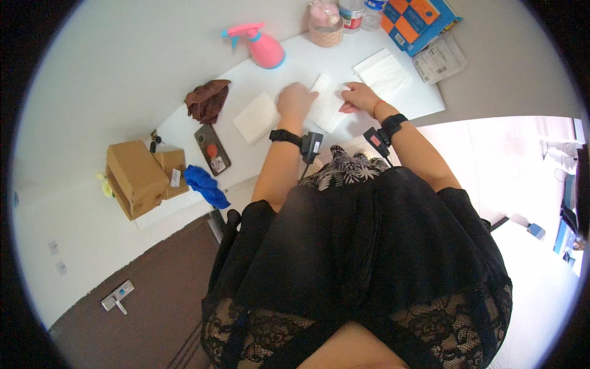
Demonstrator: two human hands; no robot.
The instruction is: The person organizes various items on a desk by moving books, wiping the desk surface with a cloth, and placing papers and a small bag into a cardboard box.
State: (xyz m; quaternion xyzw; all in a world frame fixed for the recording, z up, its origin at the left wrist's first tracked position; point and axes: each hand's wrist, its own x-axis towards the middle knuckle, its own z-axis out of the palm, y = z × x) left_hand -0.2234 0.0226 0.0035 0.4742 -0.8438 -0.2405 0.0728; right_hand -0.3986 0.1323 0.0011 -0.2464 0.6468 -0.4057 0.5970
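Note:
A folded white paper tissue (328, 110) lies on the white tabletop between my hands. My left hand (295, 105) is curled at its left edge, the thumb reaching onto the paper; the hand is blurred. At the right edge of the same tissue, my right hand (360, 98) has its fingers bent down at the paper. Whether either hand pinches the tissue cannot be made out. Left of my left hand is a second folded tissue (256, 121). A third white tissue (381, 73) lies beyond my right hand. Both wrists wear black straps with small devices.
A pink spray bottle (267, 50) stands at the back, near a lidded cup (326, 32) and plastic bottles (351, 16). To the left are a brown cloth (209, 101), a phone (212, 148), a blue cloth (206, 185) and a cardboard box (136, 177). Books (417, 23) and a packet (440, 60) lie right.

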